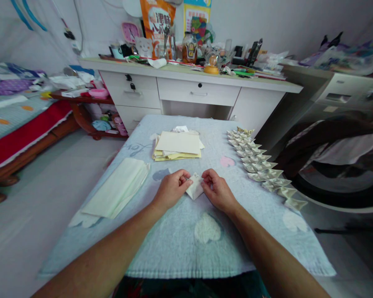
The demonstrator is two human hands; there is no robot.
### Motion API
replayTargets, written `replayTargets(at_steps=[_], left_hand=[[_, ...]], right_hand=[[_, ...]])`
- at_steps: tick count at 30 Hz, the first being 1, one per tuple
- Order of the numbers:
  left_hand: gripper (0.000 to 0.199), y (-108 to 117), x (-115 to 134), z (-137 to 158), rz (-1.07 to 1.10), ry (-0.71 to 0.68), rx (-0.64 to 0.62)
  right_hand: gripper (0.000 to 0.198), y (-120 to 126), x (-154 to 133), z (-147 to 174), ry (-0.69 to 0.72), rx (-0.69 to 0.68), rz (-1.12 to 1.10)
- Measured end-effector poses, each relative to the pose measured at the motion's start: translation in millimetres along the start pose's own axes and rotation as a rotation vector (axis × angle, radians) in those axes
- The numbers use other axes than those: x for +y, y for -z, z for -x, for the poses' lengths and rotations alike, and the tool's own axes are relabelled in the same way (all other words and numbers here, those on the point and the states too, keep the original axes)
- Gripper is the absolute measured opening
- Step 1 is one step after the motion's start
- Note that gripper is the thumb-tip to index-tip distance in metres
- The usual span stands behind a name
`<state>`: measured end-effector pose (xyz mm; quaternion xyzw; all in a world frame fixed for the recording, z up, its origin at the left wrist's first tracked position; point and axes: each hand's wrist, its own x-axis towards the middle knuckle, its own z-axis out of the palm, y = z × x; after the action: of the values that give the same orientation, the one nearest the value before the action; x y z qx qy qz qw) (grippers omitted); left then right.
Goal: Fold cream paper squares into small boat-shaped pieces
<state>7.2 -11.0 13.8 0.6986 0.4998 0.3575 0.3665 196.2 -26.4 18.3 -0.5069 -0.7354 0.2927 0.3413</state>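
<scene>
Between my hands is a small folded piece of white paper (194, 188), its lower corner pointing toward me. My left hand (174, 186) pinches its left edge between thumb and fingers. At the opposite edge, my right hand (216, 187) is closed, thumb and fingertips on the paper. Beyond them lies a stack of cream and yellow paper sheets (178, 142). A long folded bundle of pale paper (118, 188) rests on the left side of the table. Several folded paper boats (261, 165) stand in a row along the right side.
A light blue cloth with heart patterns covers the table (174, 244). Behind it stands a white cabinet (199, 89) crowded with a jar (189, 47), a pink clock (130, 32) and an orange bag (157, 25). A washing machine (345, 95) is at right, a bed (25, 116) at left.
</scene>
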Motion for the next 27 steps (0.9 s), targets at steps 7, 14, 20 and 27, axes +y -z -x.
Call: replayTargets(at_steps=[7,14,20,27], left_hand=[[0.025,-3.4,-6.0,-5.3,-0.256,-0.118,-0.034],[0.013,-2.9,-9.3,-6.9,-0.407,-0.289,-0.044],[0.021,0.3,-8.8,-7.3,-0.407,-0.348,-0.154],[0.026,2.1,-8.8,-6.7,-0.344,-0.338,-0.155]], right_hand=[[0.01,-3.5,5.0,-3.4,-0.019,0.026,0.3],[0.01,-5.9,3.9,-2.1,-0.073,0.037,0.513],[0.005,-3.0,3.1,-1.4,0.016,-0.068,0.488],[0.011,-3.0,0.2,-0.7,0.005,-0.11,0.504]])
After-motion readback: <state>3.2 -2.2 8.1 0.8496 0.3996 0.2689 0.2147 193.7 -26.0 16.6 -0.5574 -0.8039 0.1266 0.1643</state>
